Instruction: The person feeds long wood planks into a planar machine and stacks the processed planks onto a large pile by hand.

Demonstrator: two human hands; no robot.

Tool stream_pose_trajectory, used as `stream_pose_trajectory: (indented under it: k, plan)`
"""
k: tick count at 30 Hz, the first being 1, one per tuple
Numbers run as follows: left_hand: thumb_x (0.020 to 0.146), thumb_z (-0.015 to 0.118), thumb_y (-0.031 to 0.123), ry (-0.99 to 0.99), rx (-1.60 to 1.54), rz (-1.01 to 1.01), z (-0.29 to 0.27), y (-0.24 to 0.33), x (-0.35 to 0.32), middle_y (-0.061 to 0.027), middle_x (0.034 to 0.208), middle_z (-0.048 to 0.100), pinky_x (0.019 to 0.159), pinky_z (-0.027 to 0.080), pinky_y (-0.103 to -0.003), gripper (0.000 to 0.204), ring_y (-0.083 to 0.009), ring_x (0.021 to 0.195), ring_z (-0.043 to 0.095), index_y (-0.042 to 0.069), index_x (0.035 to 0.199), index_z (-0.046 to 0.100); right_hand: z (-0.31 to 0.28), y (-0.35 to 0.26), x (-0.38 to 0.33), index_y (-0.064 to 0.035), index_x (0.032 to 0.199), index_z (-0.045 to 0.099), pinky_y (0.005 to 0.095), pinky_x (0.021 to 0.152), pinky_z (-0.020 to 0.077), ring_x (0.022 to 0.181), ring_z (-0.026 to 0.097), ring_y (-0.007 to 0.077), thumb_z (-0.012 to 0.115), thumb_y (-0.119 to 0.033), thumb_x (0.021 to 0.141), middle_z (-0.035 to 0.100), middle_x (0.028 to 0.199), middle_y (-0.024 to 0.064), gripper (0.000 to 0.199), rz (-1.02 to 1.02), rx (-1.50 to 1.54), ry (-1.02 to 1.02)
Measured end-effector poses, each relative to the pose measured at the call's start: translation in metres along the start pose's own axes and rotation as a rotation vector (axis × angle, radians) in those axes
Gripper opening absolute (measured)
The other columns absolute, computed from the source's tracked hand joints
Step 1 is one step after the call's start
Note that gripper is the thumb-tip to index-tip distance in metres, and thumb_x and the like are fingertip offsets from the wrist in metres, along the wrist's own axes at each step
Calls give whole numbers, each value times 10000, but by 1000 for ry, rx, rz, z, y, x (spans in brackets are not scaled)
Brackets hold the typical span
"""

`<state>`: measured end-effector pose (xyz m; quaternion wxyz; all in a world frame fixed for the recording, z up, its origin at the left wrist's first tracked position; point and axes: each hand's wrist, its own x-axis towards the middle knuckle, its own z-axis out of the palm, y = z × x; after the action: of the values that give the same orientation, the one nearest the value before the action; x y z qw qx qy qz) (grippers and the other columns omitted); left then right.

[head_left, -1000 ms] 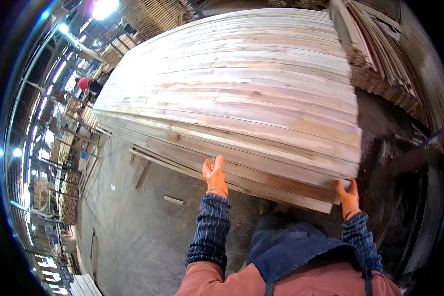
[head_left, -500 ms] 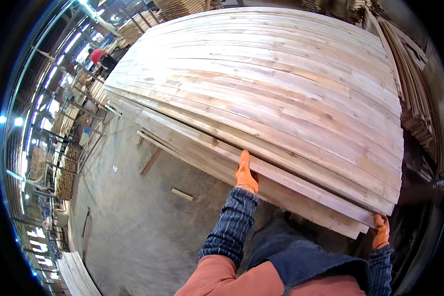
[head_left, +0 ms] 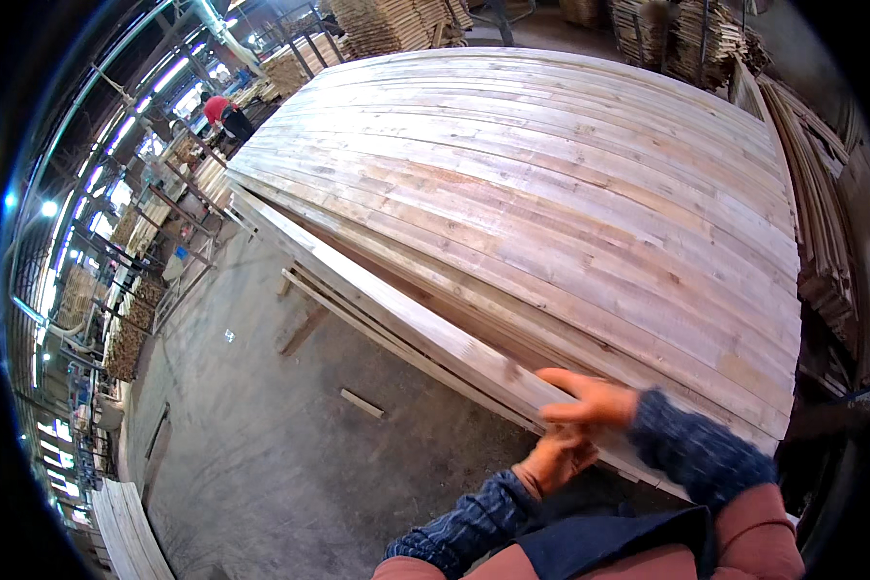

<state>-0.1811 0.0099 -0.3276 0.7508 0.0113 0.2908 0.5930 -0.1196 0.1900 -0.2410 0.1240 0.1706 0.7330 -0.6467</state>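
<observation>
A long pale wooden board (head_left: pixel 396 304) stands out along the near side of a wide stack of boards (head_left: pixel 551 184), tilted away from it with a gap between. My right hand (head_left: pixel 590 399), in an orange glove, is closed over the board's upper edge, finger and thumb on either side. Just below it, my left hand (head_left: pixel 556 457), gloved alike, is curled against the board's near side. The left fingertips are partly hidden and a little blurred. Under the board, more board edges (head_left: pixel 411 362) jut out from the stack.
A loose short wood strip (head_left: pixel 362 403) lies on the concrete floor (head_left: pixel 290 464). Pale boards (head_left: pixel 130 532) stand at lower left. At upper left a person in red (head_left: pixel 224 114) bends over. Upright planks (head_left: pixel 817 213) lean at the right, and stacked lumber (head_left: pixel 391 24) stands behind.
My right hand has left the board's right end and come left beside my left hand. My left hand has dropped lower and right. The board has tilted outward, widening the gap.
</observation>
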Motion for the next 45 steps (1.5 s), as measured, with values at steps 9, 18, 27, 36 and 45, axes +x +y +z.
stream_pose_trajectory:
  k: [9, 18, 27, 36, 45]
  plan:
    - [946, 772, 300, 63, 1429, 145, 42, 111, -71, -118, 966, 758, 787, 592, -350, 331, -189, 869, 720, 42, 1151, 743, 26, 79, -6, 21, 1568, 422, 405, 1117, 463, 1341, 567, 344, 834, -599, 766, 567, 1459, 285, 1094, 192, 281, -49]
    - [702, 809, 581, -179, 2636, -162, -11, 299, -27, -105, 1471, 603, 1232, 294, -496, 889, -318, 1402, 509, 210, 1473, 567, 17, 127, -277, -149, 1590, 442, 413, 1213, 366, 1461, 461, 326, 883, -580, 720, 486, 1587, 174, 1066, 385, -104, 217]
    - [797, 794, 432, -483, 2972, 73, 13, 176, -8, -134, 991, 638, 874, 527, -492, 458, -386, 1010, 641, 81, 1052, 644, 58, 197, -388, -218, 1617, 359, 501, 1073, 461, 1266, 595, 405, 891, -404, 652, 597, 1420, 219, 1118, 403, -634, 493]
    - [854, 719, 279, -388, 2663, 720, 146, -17, -7, -194, 1047, 701, 913, 503, -514, 517, -414, 1011, 650, 28, 1300, 644, 64, 281, -564, -189, 1570, 444, 500, 1182, 369, 1286, 553, 356, 868, -138, 477, 624, 1338, 126, 1173, 550, -876, 893]
    - [619, 908, 469, -382, 2569, 536, 198, -225, 86, -194, 1240, 638, 992, 473, -545, 994, -419, 1181, 590, 92, 1442, 496, 72, 287, -516, -240, 1648, 304, 572, 1260, 264, 1421, 479, 356, 845, -197, 546, 528, 1501, 159, 1229, 235, -991, 963]
